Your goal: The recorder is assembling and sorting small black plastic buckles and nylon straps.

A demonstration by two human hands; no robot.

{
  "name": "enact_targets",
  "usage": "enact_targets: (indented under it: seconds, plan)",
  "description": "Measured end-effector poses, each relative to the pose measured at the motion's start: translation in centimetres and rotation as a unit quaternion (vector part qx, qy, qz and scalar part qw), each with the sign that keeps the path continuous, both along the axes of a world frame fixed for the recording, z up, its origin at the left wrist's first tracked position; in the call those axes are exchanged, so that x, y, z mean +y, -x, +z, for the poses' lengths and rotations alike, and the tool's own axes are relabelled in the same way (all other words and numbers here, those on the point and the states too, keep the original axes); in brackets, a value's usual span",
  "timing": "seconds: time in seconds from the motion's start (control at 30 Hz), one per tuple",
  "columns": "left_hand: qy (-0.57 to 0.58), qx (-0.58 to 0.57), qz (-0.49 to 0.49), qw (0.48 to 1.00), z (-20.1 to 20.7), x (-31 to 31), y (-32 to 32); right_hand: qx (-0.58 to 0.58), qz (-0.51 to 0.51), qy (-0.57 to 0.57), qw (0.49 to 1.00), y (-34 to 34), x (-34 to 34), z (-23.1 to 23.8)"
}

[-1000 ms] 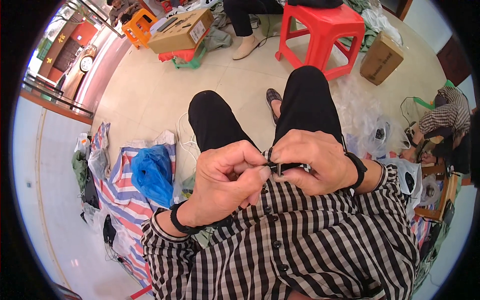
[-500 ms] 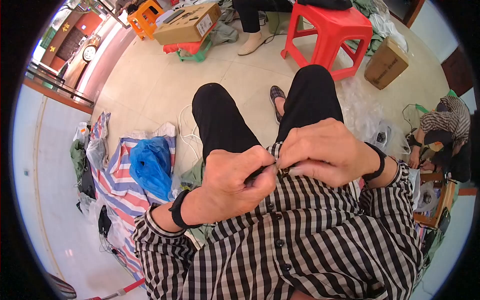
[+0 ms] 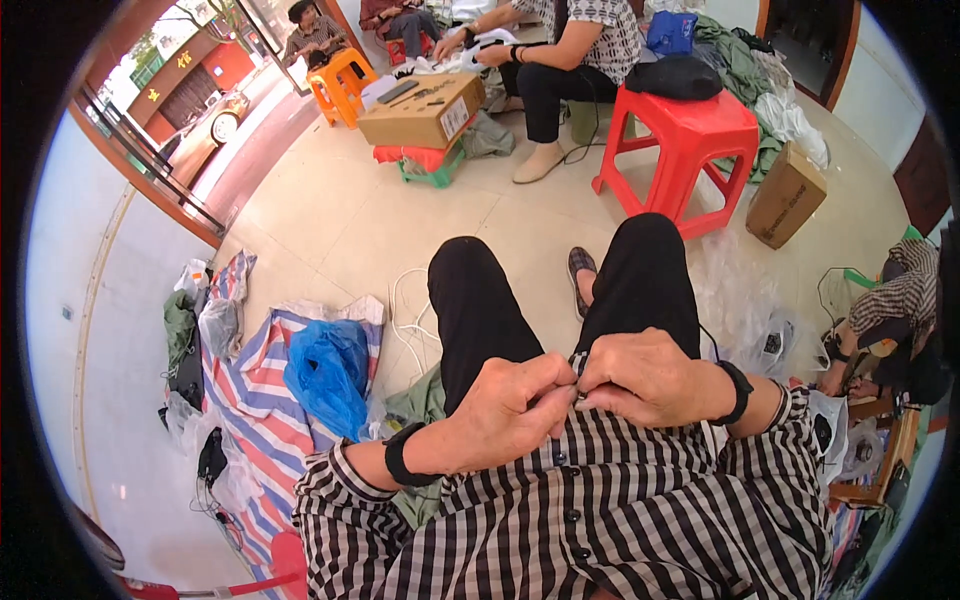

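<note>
Over my lap, at the lower front of a black-and-beige checked shirt (image 3: 500,530), my two hands meet with fingertips almost touching. My left hand (image 3: 515,410) is closed, thumb and forefinger pinched together. Just to its right my right hand (image 3: 650,378) is closed in a similar pinch. Whatever lies between the fingertips is small and dark, mostly hidden by the fingers; I cannot make it out. Dark buttons (image 3: 572,516) run down the shirt below the hands. Each wrist wears a black band. My knees in black trousers (image 3: 480,310) lie beyond.
A blue plastic bag (image 3: 328,375) lies on a striped sheet (image 3: 275,440) at left. Ahead stand a red stool (image 3: 680,130) with a black bag on it, a cardboard box (image 3: 420,110) and an orange stool (image 3: 340,85). Other people sit at the back and far right.
The view has tilted up, bringing seated people at the back into sight. My hands stay together, pinched at the shirt front, and the fingertips have shifted slightly.
</note>
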State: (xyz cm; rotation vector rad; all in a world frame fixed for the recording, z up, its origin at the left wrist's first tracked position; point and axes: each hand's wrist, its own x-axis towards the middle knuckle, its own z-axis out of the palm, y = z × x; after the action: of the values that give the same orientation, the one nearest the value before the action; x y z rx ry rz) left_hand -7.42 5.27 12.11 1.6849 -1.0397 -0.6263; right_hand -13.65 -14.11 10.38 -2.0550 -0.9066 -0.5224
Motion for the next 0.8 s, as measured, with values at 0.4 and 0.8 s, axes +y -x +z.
enact_targets:
  seconds: [0.4,0.8]
  plan:
    - [0.080,-0.089,-0.046,0.992,0.3,-0.1,0.1,-0.059,-0.023,-0.069,0.996,-0.2,-0.2,-0.4]
    - [0.079,-0.350,-0.099,0.928,1.6,-0.6,0.3,-0.251,-0.026,-0.060,0.966,0.0,-0.9,-1.4]
